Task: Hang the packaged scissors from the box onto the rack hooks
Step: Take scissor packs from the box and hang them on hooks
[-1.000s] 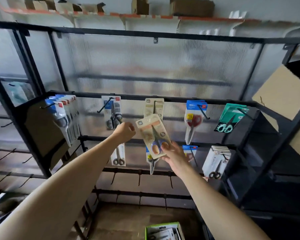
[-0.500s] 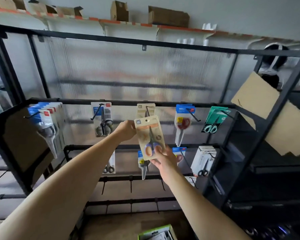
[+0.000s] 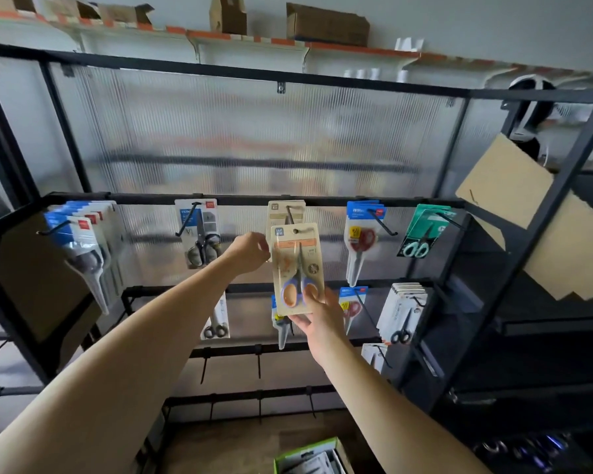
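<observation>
**Scissor pack upright at the top-row hook**

My right hand (image 3: 317, 316) has the scissors pack (image 3: 298, 268) by its bottom edge — thumb on the front over the handles, fingers closed behind the card. My left hand (image 3: 250, 251) is closed in a pinch at the pack's upper left edge, near the top corner.

Pack stands w/ long axis vertical, tilted only slightly. Hang hole up, handles down, blades pointing up toward the hole. It sits in front of the middle hook (image 3: 290, 213) of the top row, just below and overlapping a matching beige pack (image 3: 285, 210) already hung there. Can't tell if the hole is on the hook tip.

Looks: beige card, clear blister, orange band across the upper part, small blue logo top left, purple handles w/ orange inner loops.

Room around it — to the left, a pack of black-handled scissors (image 3: 199, 234) on its own hook, apart from my left hand. To the right, a red-handled pack (image 3: 362, 241), w/ a clear gap between. Below, the 2nd-row bar (image 3: 254, 288) runs behind the pack's lower half, and another pack (image 3: 281, 328) hangs just under my right palm. The green box (image 3: 308, 456) is at the bottom edge of view, well below both arms. Rack frame (image 3: 220, 68) overhead is well clear.
</observation>
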Demonstrator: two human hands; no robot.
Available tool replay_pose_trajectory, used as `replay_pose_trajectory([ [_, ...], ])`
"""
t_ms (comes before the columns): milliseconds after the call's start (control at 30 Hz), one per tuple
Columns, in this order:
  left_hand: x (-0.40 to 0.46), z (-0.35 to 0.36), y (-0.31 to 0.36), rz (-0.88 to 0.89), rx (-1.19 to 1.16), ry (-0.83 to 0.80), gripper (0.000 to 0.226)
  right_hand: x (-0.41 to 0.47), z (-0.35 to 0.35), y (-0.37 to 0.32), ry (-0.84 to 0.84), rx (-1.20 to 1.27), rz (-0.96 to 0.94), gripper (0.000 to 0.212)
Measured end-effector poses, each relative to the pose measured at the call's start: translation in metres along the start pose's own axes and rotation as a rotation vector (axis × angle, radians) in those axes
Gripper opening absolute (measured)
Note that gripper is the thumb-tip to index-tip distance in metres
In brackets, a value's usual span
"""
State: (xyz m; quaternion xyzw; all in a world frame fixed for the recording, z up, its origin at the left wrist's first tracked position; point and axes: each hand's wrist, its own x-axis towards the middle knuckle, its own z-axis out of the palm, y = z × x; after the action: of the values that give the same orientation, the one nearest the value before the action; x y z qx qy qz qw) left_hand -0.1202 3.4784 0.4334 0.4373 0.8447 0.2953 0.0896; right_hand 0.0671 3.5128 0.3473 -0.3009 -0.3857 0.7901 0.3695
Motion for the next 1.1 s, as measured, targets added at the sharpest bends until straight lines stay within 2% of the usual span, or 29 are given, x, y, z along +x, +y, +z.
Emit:
replay_pose_trajectory([
  [133, 0.004, -0.001, -0.004, 0.015, 0.016, -0.015, 0.011, 0.008, 0.005, -0.004, 0.082, -0.029, -0.003, 0.022],
  [300, 0.002, -0.002, -0.007, 0.146, 0.156, -0.025, 0.032, 0.029, 0.023, -0.015, 0.182, -0.120, 0.025, 0.012],
  [433, 0.000, -0.003, -0.013, 0.130, 0.254, -0.026, 0.020, 0.050, 0.039, -0.027, 0.220, -0.164, 0.049, 0.010],
  [633, 0.001, 0.000, -0.024, 0.131, 0.273, -0.053, 0.017, 0.075, 0.058, -0.039, 0.207, -0.147, 0.152, 0.025],
  [833, -0.001, 0.008, -0.033, 0.102, 0.269, -0.077, 0.014, 0.084, 0.059, -0.031, 0.160, -0.115, 0.175, 0.032],
  [933, -0.003, 0.012, -0.037, 0.096, 0.254, -0.102, 0.014, 0.082, 0.047, -0.020, 0.091, -0.238, 0.218, 0.040],
  [1033, -0.007, 0.018, -0.036, 0.093, 0.232, -0.129, 0.017, 0.076, 0.026, -0.016, 0.104, -0.340, 0.260, 0.033],
  [1100, -0.010, 0.024, -0.034, 0.080, 0.222, -0.151, 0.019, 0.074, 0.006, -0.011, 0.046, -0.430, 0.313, 0.026],
])
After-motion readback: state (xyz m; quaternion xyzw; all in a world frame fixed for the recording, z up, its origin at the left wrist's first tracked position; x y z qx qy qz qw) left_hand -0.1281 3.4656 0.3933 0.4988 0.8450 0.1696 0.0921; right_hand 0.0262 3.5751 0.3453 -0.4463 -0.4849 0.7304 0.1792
